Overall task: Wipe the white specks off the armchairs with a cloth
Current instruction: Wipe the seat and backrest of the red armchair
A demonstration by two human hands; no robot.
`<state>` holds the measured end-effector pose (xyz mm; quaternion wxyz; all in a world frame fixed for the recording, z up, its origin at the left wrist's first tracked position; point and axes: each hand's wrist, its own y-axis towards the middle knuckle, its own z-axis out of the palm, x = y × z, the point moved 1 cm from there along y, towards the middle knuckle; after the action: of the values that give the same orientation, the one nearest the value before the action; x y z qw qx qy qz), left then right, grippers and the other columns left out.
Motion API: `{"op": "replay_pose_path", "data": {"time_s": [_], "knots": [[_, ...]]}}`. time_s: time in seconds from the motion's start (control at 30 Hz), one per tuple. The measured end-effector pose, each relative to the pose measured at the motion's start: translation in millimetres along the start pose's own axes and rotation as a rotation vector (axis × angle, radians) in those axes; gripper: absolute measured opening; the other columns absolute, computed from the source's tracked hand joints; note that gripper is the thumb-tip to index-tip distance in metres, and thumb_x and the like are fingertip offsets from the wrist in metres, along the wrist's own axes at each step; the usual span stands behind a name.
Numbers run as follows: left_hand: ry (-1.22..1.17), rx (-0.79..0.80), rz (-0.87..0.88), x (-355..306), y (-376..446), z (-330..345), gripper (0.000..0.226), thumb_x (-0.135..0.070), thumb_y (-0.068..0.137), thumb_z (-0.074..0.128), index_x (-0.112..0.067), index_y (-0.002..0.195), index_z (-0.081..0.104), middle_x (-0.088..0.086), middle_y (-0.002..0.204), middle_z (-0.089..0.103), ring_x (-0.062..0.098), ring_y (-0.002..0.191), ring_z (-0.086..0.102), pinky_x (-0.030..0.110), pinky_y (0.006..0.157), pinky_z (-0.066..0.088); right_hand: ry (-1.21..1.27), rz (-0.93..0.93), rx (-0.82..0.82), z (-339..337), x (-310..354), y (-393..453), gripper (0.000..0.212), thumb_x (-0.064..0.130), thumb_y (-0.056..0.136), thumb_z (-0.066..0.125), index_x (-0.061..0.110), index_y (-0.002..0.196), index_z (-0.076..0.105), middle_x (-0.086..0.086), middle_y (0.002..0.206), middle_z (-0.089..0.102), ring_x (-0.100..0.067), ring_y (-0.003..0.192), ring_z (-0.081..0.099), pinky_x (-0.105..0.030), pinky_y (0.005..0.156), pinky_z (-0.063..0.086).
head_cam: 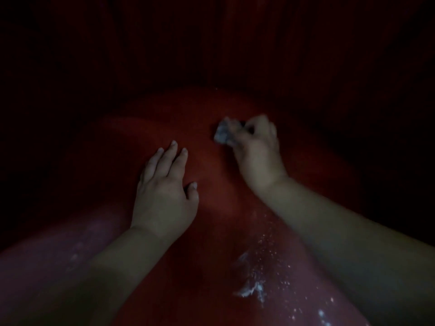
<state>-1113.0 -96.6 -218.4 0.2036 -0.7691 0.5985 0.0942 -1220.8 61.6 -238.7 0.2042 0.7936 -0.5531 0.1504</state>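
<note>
Head view, dim light. A red upholstered armchair fills the middle of the scene; its rounded padded surface runs from the near edge away toward a dark, faintly ribbed red background at the far side.

The left hand lies palm down on the upholstery, left of centre. Its fingers are straight and slightly spread, pointing away toward the far side, and the thumb is set out to the right. It grips nothing; it rests flat on the fabric.

The right hand is farther away and to the right of the left hand, well apart from it. Its fingers are curled round a small crumpled cloth, pale grey-white, which protrudes from the left side of the fist and touches the chair surface. The cloth and fingertips are blurred, so the exact grip cannot be told beyond the curled fingers enclosing the wad.

White specks lie on the near right part of the upholstery, just left of the right forearm, scattered in a band that runs toward the near edge. Among them is a denser white smear, and further flecks sit at the near right. A fainter pale dusting shows on the near left part of the chair, beside the left forearm.
</note>
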Motion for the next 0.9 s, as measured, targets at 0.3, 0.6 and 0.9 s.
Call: {"op": "replay_pose_path", "data": {"time_s": [0.3,0.6,0.9], "knots": [[0.015,0.04,-0.006,2,0,-4,0.068,-0.035,0.089,0.053,-0.022,0.15,0.027,-0.008,0.16,0.013,0.014,0.146,0.005,0.037,0.117,0.017,-0.033,0.103,-0.136,-13,5,-81,0.048,0.006,0.086,0.062,0.02,0.131,0.058,-0.014,0.098,0.049,-0.033,0.086,0.047,-0.04,0.074,0.047],[0.028,0.049,0.028,6,-1,-6,0.067,-0.038,0.092,0.051,-0.023,0.151,0.024,-0.008,0.16,0.011,0.014,0.146,0.003,0.034,0.119,0.013,-0.043,0.336,-0.22,-27,-13,-82,0.044,0.009,0.089,0.063,0.021,0.131,0.059,-0.015,0.101,0.05,-0.033,0.09,0.047,-0.046,0.077,0.048],[0.014,0.06,0.033,0,-7,-2,0.066,-0.038,0.092,0.049,-0.025,0.151,0.021,-0.011,0.16,0.006,0.01,0.146,-0.004,0.038,0.119,0.01,-0.026,0.118,-0.102,-27,-9,-98,0.047,0.006,0.085,0.066,0.023,0.129,0.06,-0.015,0.1,0.051,-0.032,0.088,0.048,-0.041,0.075,0.048]]}}
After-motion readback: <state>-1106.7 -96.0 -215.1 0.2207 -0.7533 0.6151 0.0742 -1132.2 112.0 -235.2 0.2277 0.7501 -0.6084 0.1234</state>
